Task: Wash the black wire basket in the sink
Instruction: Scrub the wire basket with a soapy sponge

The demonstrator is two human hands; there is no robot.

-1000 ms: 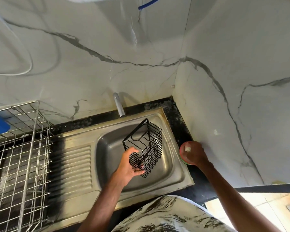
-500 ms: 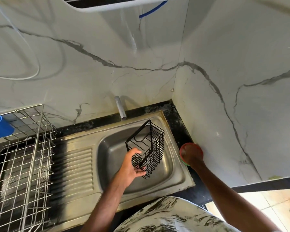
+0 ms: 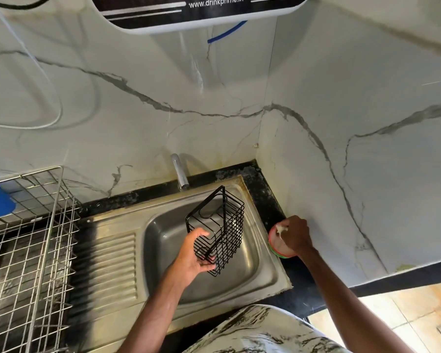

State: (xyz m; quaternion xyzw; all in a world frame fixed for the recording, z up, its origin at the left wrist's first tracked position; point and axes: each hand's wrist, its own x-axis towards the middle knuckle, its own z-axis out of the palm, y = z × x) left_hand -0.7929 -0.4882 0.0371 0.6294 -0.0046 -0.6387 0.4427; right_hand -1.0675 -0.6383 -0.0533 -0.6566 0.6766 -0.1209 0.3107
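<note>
the left hand (image 3: pixel 192 253) held the black wire basket (image 3: pixel 219 225) tilted over the sink (image 3: pixel 239 276), fingers curled round its low end. the right hand (image 3: pixel 297 236) was apart from the basket, fingers bent down on a small round tub (image 3: pixel 275 248) on the dark surface (image 3: pixel 265 197). i could not tell if it pinched anything.

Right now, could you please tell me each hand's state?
Left hand: holding the black wire basket.
Right hand: on the round tub; grip cannot be told.
</note>
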